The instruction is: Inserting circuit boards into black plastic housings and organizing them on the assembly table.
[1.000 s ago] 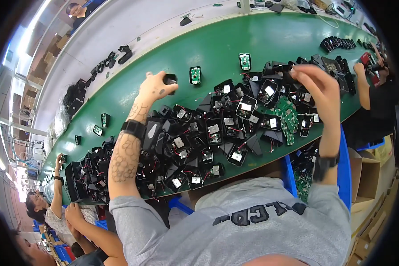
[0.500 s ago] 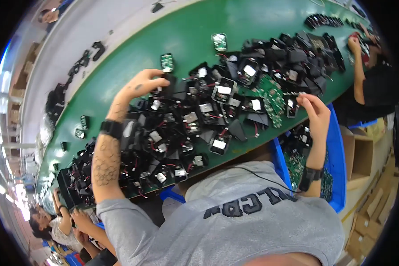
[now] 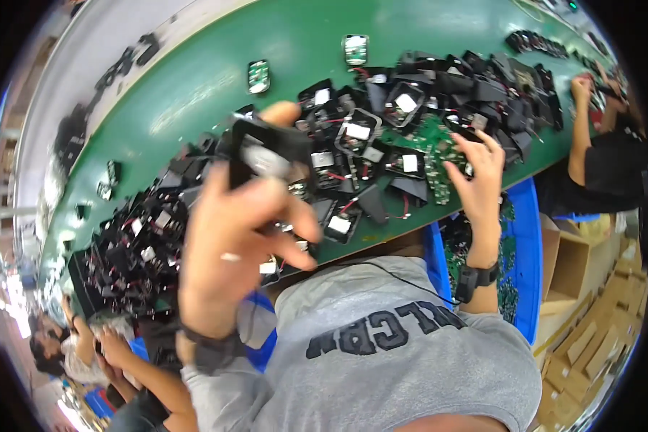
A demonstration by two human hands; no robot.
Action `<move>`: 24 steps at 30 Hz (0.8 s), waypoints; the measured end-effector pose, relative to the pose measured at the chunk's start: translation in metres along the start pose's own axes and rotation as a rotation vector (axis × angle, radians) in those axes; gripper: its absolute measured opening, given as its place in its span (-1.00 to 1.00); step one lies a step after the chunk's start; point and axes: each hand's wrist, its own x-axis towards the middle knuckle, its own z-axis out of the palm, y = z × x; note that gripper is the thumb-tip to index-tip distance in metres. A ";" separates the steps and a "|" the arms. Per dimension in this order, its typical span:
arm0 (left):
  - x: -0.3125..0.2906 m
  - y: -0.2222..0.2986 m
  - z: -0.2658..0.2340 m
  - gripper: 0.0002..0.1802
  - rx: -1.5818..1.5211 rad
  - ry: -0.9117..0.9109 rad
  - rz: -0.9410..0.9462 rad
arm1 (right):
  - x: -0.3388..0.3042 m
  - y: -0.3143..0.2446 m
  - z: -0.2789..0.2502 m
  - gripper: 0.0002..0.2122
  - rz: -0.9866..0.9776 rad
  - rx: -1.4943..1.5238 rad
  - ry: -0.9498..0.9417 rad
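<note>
My left hand (image 3: 241,230) is raised close to the camera, blurred by motion. Its fingers grip a black plastic housing (image 3: 270,147) with a pale, silvery part inside. Below and behind it, a pile of black housings (image 3: 331,162) with red wires and pale metal blocks spreads over the table. My right hand (image 3: 480,169) hovers at the right of the pile, thumb and fingers apart, beside a heap of green circuit boards (image 3: 437,155). Dark parts show between its fingertips and appear to lie on the pile.
Two housings with green boards, one left (image 3: 258,76) and one right (image 3: 355,50), sit on the green table (image 3: 194,93). A blue bin (image 3: 527,252) of boards stands by my right forearm. Co-workers sit at both sides. Cardboard boxes (image 3: 590,345) lie at the right.
My left hand has come from the pile's far edge toward me, lifting a black housing. My right hand has shifted left toward the circuit boards, its fingers spreading. The view has shifted slightly.
</note>
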 end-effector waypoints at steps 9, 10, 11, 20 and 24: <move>-0.005 -0.095 0.002 -0.22 -0.497 -0.059 -0.112 | -0.001 -0.032 -0.016 -0.61 0.168 0.723 0.066; -0.001 -0.090 0.002 -0.18 -0.417 -0.039 -0.096 | -0.004 -0.044 -0.023 -0.59 0.211 0.866 -0.007; -0.002 -0.093 0.005 -0.18 -0.375 0.013 -0.037 | -0.008 -0.050 -0.028 -0.57 0.255 1.008 -0.080; 0.005 -0.096 0.000 -0.16 -0.184 0.066 0.009 | -0.012 -0.083 0.000 -0.75 0.091 1.267 -0.275; 0.005 -0.099 -0.003 -0.18 -0.228 -0.029 -0.066 | -0.007 -0.090 0.009 -0.81 0.306 1.434 -0.299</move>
